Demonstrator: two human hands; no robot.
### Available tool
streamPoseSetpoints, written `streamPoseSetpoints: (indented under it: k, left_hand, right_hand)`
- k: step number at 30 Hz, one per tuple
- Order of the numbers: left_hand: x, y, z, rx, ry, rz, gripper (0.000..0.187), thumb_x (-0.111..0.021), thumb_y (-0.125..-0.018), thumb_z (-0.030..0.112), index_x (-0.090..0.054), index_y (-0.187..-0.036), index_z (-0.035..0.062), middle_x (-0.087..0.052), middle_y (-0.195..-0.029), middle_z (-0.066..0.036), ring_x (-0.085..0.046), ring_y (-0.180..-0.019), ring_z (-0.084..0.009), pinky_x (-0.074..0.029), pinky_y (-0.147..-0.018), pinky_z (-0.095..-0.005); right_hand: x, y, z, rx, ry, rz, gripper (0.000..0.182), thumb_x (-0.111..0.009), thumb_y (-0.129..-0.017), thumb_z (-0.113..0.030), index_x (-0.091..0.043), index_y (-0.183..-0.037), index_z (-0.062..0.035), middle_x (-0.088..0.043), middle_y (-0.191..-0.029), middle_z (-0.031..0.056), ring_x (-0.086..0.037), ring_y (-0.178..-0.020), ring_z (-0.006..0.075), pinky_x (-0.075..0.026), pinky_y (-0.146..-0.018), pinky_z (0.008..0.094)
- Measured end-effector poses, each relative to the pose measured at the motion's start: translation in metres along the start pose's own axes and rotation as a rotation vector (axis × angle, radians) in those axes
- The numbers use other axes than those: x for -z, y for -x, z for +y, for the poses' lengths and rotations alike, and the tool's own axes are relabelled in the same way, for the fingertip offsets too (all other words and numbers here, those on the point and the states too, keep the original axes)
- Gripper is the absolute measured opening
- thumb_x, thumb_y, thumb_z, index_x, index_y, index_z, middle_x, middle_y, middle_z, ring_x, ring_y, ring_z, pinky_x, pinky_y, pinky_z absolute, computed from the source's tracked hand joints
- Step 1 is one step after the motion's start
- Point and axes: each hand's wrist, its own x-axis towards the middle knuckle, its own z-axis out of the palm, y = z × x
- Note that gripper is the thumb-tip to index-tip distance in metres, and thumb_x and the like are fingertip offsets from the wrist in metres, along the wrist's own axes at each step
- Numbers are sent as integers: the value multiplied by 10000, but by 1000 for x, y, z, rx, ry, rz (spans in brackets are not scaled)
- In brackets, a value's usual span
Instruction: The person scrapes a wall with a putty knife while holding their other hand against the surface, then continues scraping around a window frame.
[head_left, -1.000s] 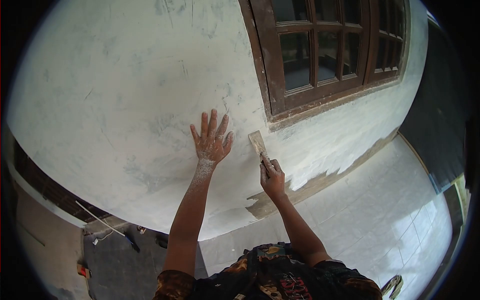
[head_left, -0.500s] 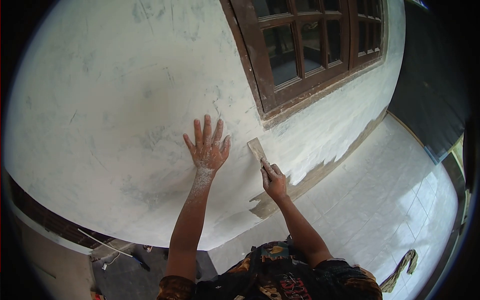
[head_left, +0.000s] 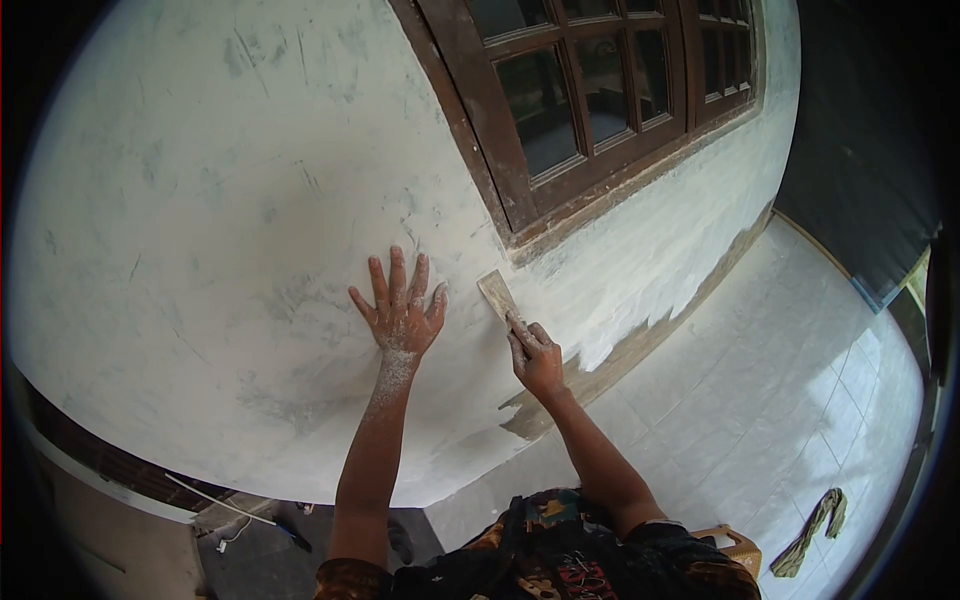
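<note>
My left hand (head_left: 402,314) lies with fingers spread against the white, patchy wall (head_left: 230,250). White powder dusts its wrist and fingers. To its right, my right hand (head_left: 537,362) is wrapped round the handle of a putty knife (head_left: 497,297), whose pale, smeared blade is at the wall just below the window's lower left corner. Fingers cover most of the handle. Grey scuffs and streaks mark the wall around my left hand.
A brown wooden window (head_left: 590,110) sits above right. Bare grey plaster (head_left: 640,335) runs along the wall's foot, by pale floor tiles (head_left: 700,400). A rolled cloth (head_left: 810,535) and an orange-tan plastic piece (head_left: 738,547) are lower right; a long pole (head_left: 215,498) is lower left. Dark sheeting (head_left: 860,160) hangs right.
The view has shifted slightly, so both hands and the window appear further left. My left hand stays spread on the wall, and my right still grips the putty knife. The plastic piece now shows.
</note>
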Motion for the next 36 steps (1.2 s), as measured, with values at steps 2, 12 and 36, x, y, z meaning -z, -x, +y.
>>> streamPoseSetpoints:
  k: [2, 12, 36]
  left_hand:
    - [-1, 4, 2, 4, 11, 7, 590, -628, -843, 447, -498, -1369, 214, -267, -1536, -128, -132, -1440, -379, 4, -1083, -682]
    - [-1, 3, 2, 7, 19, 8, 591, -643, -826, 440, -524, -1348, 190, -246, -1545, -125, -121, -1440, -390, 12, -1080, -685]
    - [-4, -6, 9, -7, 16, -30, 659, -662, -809, 493, -485, -1378, 211, -237, -1548, -127, -89, -1450, -361, 77, -1058, -697]
  right_hand:
    - [4, 8, 13, -5, 2, -15, 399, -623, -853, -23, -608, -1236, -131, -554, -750, 112, -564, -594, 278, -471, -536, 371]
    - [3, 14, 23, 14, 5, 1, 404, -625, -856, -74, -603, -1247, -175, -520, -723, 93, -553, -559, 276, -459, -494, 390]
    - [16, 2, 18, -722, -857, -448, 321, -590, -948, -309, -564, -840, -8, -520, -616, 12, -461, -492, 95, -414, -488, 267]
